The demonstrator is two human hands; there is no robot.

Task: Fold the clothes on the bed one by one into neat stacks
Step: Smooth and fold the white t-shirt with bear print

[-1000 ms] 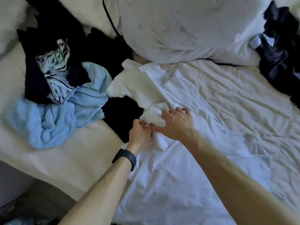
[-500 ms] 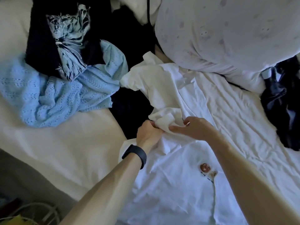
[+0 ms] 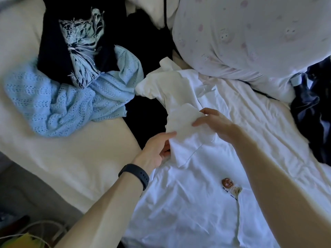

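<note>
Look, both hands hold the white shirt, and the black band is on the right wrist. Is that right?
Not quite. The head view shows the black band on the left wrist, not the right. The left hand and the right hand do both hold the white shirt.

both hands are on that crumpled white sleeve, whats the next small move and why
Probably draw the hands apart to pull the sleeve flat before folding it in. The left hand and right hand each pinch an edge of it, and it sits crumpled between them, while the body of the white shirt already lies spread flat.
</note>
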